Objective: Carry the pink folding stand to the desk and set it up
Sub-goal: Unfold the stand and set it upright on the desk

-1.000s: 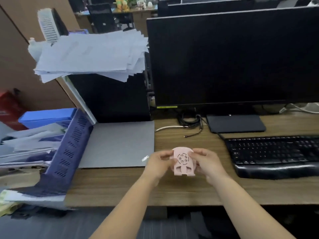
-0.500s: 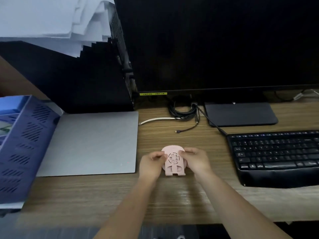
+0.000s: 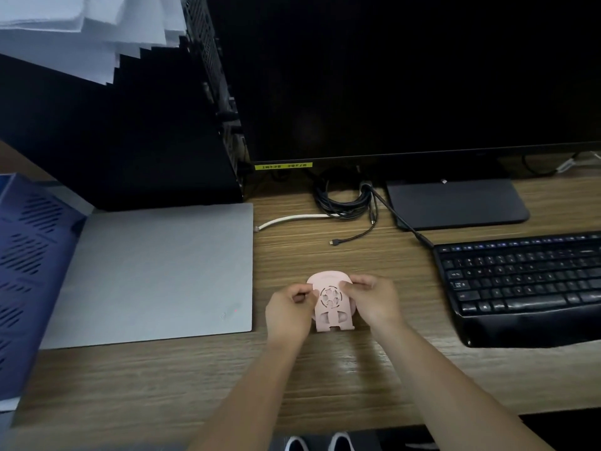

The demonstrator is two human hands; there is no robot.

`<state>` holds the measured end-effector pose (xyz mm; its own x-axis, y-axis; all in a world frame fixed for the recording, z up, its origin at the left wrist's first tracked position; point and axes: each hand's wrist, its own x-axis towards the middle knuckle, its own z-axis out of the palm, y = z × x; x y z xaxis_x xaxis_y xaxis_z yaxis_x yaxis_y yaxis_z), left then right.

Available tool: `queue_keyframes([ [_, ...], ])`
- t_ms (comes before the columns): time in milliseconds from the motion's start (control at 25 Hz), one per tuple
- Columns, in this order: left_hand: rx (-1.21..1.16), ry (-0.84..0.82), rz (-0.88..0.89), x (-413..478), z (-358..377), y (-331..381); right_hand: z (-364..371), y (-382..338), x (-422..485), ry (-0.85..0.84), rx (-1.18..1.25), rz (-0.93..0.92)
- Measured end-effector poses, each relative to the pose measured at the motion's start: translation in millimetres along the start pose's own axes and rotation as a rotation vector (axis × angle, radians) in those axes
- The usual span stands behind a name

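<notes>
The pink folding stand (image 3: 330, 302) is a small plastic piece with a round top and a circular cut-out pattern. It sits low over the wooden desk (image 3: 325, 379), between the laptop and the keyboard. My left hand (image 3: 287, 312) pinches its left edge. My right hand (image 3: 374, 299) grips its upper right edge. A second pink layer shows behind the front plate at the top; its lower lip looks close to the desk surface, and I cannot tell if it touches.
A closed grey laptop (image 3: 156, 275) lies to the left. A black keyboard (image 3: 523, 281) is on the right. Behind stand a dark monitor (image 3: 406, 76) on its base (image 3: 455, 203), coiled cables (image 3: 344, 203), a black computer case (image 3: 123, 141) with papers on top, and a blue tray (image 3: 26, 271).
The view has moved closer and tilted down over the desk. Both hands have brought the stand lower toward the desk surface, still holding it by its two sides.
</notes>
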<state>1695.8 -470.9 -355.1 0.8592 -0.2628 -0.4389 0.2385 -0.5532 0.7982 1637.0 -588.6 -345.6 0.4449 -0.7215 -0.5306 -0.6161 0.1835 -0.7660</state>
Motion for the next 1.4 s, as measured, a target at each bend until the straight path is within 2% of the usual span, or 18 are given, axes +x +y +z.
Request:
queue_keyframes([
  [200,0.042,0.011,0.042,2.3,0.2,-1.1,2.0,2.4,2.0,0.002,-0.021,-0.026],
  [400,0.070,0.003,0.156,1.5,-4.6,-7.6,-0.5,2.0,2.7,0.017,-0.012,0.001],
  [640,0.565,-0.250,0.440,6.5,-15.3,-26.9,2.1,14.0,2.4,-0.100,0.008,0.061],
  [920,0.654,-0.147,0.594,25.1,-11.9,-33.3,-0.9,15.3,8.0,-0.193,-0.011,0.044],
  [1160,0.710,-0.135,0.640,28.4,-12.1,-38.2,-8.9,9.1,9.5,-0.356,0.076,0.115],
  [1400,0.747,-0.142,0.642,28.5,-12.8,-38.7,-11.1,13.0,10.2,-0.366,0.111,0.086],
])
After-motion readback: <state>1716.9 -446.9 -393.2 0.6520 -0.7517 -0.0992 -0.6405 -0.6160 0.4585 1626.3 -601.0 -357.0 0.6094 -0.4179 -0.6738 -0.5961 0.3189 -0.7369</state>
